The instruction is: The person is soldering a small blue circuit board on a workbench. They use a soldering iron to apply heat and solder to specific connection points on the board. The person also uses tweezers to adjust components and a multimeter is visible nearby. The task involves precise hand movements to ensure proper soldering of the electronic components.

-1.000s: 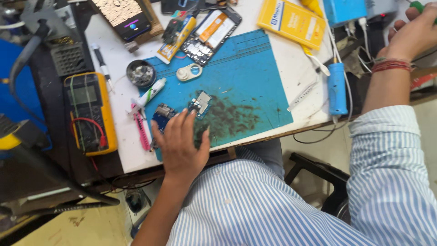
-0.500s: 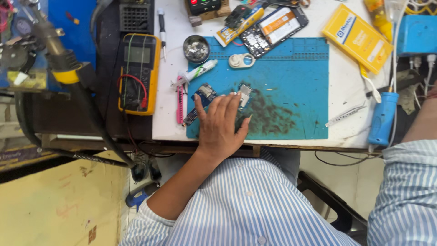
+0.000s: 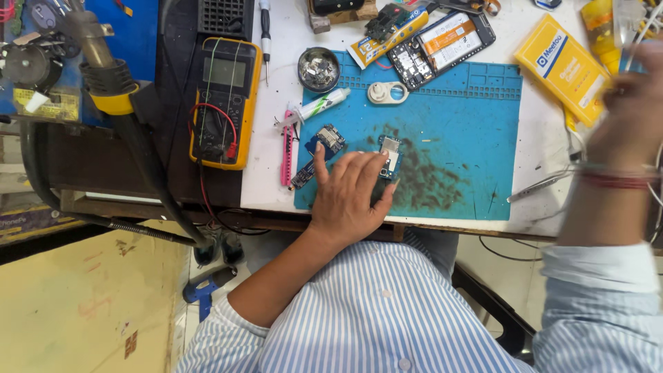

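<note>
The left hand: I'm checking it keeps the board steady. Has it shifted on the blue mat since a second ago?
No. The left hand stays flat at the blue mat's near-left part, fingers on the small circuit board; only the camera moved.

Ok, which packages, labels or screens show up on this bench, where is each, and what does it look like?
Yellow box: flat rectangle, blue print, right of the blue mat.
Multimeter: yellow-cased, grey blank screen, left of the mat.
Yellow pouch: long, blue print, top centre.
Opened phone: orange-and-white battery label, top of the mat.
</note>
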